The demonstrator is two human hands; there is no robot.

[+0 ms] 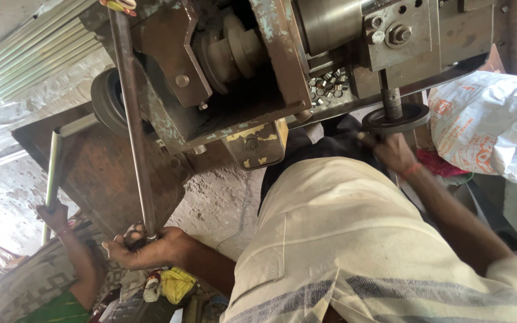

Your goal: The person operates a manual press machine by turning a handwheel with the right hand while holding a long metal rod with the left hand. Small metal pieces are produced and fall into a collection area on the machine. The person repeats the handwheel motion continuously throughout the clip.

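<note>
My left hand (145, 245) is closed around the lower end of a long steel rod (131, 119) that runs up into a worn, rusty machine (270, 54) with flaking teal paint. On the other side, my right hand (393, 149) grips the rim of a dark round handwheel (397, 116) on a short shaft under the machine's right side. Several small shiny metal cylinders (327, 84) lie in a recess of the machine between the two hands. My cream shirt fills the lower middle.
Another person's hand (55, 215) at the left holds a thin greenish rod (52, 173) upright. A bundle of long metal rods (25, 54) lies at upper left. A white printed sack (492, 125) sits at right. A yellow cloth (178, 284) lies below.
</note>
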